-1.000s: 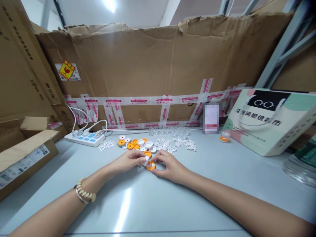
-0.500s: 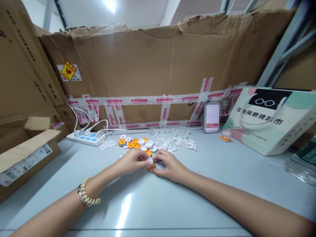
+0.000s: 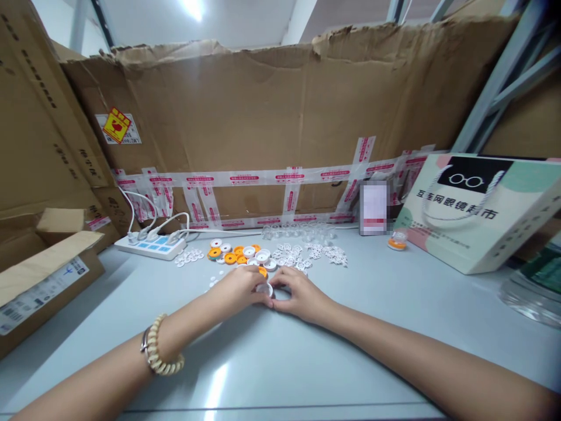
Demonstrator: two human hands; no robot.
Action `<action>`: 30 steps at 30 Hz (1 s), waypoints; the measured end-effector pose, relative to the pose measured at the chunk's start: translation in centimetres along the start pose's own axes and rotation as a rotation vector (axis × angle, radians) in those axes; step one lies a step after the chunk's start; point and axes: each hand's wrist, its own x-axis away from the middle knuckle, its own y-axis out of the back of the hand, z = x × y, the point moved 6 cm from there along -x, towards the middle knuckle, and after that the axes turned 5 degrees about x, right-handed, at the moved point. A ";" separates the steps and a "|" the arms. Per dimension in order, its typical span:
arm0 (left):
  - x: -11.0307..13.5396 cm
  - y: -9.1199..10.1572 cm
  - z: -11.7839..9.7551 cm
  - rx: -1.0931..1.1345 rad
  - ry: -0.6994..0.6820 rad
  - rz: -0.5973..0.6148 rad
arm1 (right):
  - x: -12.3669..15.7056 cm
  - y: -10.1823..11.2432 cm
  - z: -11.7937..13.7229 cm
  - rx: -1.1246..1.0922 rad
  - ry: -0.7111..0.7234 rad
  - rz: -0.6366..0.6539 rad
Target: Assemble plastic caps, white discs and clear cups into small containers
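Observation:
My left hand (image 3: 240, 287) and my right hand (image 3: 299, 294) meet fingertip to fingertip over a small white round cap (image 3: 265, 288) resting on the grey table (image 3: 280, 362). Both hands pinch this cap, and the orange part seen before is hidden under it. Just behind my fingers lies a cluster of orange and white discs (image 3: 239, 254). To the right of that spreads a heap of small white flower-shaped pieces (image 3: 313, 255). A row of clear plastic caps (image 3: 302, 233) lines the cardboard wall.
A white power strip (image 3: 151, 244) with plugged cables sits at the back left. Cardboard walls (image 3: 272, 123) close the back and left, with an open box (image 3: 41, 280) on the left. A printed paper bag (image 3: 477, 210) lies at right, one orange-white piece (image 3: 397, 241) beside it.
The white cap has been brought down over the orange piece, which no longer shows. Both hands have drawn closer together over it.

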 end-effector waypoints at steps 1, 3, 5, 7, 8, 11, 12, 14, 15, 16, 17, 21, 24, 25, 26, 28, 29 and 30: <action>0.0 0.0 -0.1 -0.005 0.001 0.009 | 0.0 0.0 0.0 0.000 -0.001 0.000; 0.0 0.0 -0.1 -0.007 0.004 0.022 | 0.0 0.1 0.1 -0.002 -0.002 -0.001; 0.1 0.0 -0.1 0.006 -0.002 0.036 | 0.0 0.1 0.1 -0.005 -0.004 -0.003; 0.3 0.0 -0.1 0.027 -0.021 0.049 | 0.0 0.1 0.1 -0.009 -0.010 -0.002; 0.4 0.0 -0.1 0.039 -0.031 0.052 | 0.0 0.1 0.0 -0.011 -0.014 -0.004; 0.7 0.1 0.0 0.070 -0.046 0.049 | 0.1 0.2 0.0 -0.023 -0.013 -0.010; 0.8 0.1 0.0 0.079 -0.046 0.045 | 0.1 0.1 0.0 -0.026 -0.009 -0.010; 0.8 0.2 -0.2 0.089 -0.046 0.042 | 0.1 0.1 0.0 -0.027 -0.001 -0.003; 0.8 0.3 -0.2 0.091 -0.043 0.042 | 0.1 0.1 0.0 -0.027 0.002 0.002; 0.8 0.3 -0.3 0.090 -0.037 0.043 | 0.1 0.1 0.0 -0.028 0.003 0.007; 0.8 0.3 -0.3 0.088 -0.029 0.047 | 0.2 0.1 0.0 -0.029 0.002 0.011; 0.6 0.1 -0.2 0.051 0.000 0.059 | 0.2 0.0 0.0 -0.029 -0.015 0.031; 0.4 0.0 -0.1 0.009 0.022 0.064 | 0.1 0.0 -0.1 -0.034 -0.026 0.039; 0.4 -0.1 -0.1 0.000 0.026 0.068 | 0.1 0.0 -0.1 -0.037 -0.028 0.040; 0.3 -0.1 -0.1 -0.009 0.026 0.070 | 0.1 -0.1 -0.1 -0.041 -0.029 0.042; 0.2 -0.2 -0.1 -0.024 0.020 0.073 | 0.0 -0.1 -0.1 -0.048 -0.030 0.041; 0.2 -0.2 0.0 -0.031 0.013 0.075 | 0.0 -0.1 -0.1 -0.050 -0.031 0.039; 0.1 -0.2 0.0 -0.034 0.004 0.073 | 0.0 0.0 -0.1 -0.051 -0.035 0.040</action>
